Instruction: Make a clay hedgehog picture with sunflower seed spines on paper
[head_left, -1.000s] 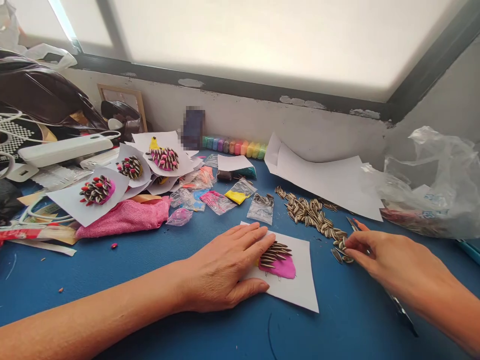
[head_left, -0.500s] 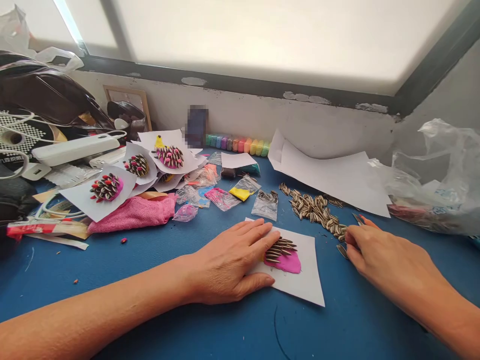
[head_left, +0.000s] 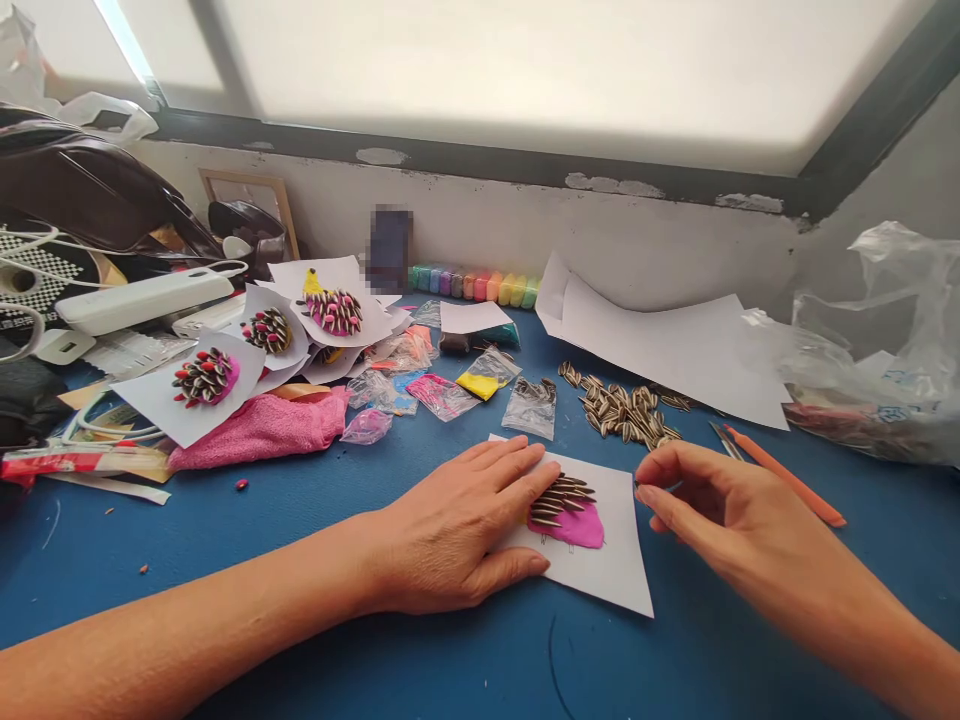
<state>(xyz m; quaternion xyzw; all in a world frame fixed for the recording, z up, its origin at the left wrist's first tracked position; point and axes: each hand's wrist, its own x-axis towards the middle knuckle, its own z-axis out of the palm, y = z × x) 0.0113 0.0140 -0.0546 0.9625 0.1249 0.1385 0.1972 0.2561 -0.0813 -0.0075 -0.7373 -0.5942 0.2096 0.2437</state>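
My left hand [head_left: 472, 525] lies flat, fingers stretched out, on a white paper sheet [head_left: 607, 585]. Beside its fingertips is a flat pink clay shape [head_left: 576, 526] with striped sunflower seeds [head_left: 566, 497] stuck into its upper part in rows. Part of the shape is hidden beneath the hand. Just off the sheet's right edge, my right hand [head_left: 720, 510] pinches a sunflower seed [head_left: 637, 485] between thumb and forefinger; only its dark tip shows. Behind that hand is a heap of loose sunflower seeds [head_left: 626, 412]. An orange-handled pointed tool [head_left: 787, 477] rests to its right.
Finished-looking seed-covered clay figures [head_left: 206, 380] on paper lie at the left, by a pink cloth [head_left: 262, 430]. Small bags of clay [head_left: 487, 375] and a row of coloured clay packs [head_left: 480, 285] are behind. A large curled paper [head_left: 667, 350] and a plastic bag [head_left: 885, 400] stand right.
My right hand has moved left from beside the seed heap towards the paper, and the stray seed there has left the table. The orange tool is uncovered. My left hand stays put.
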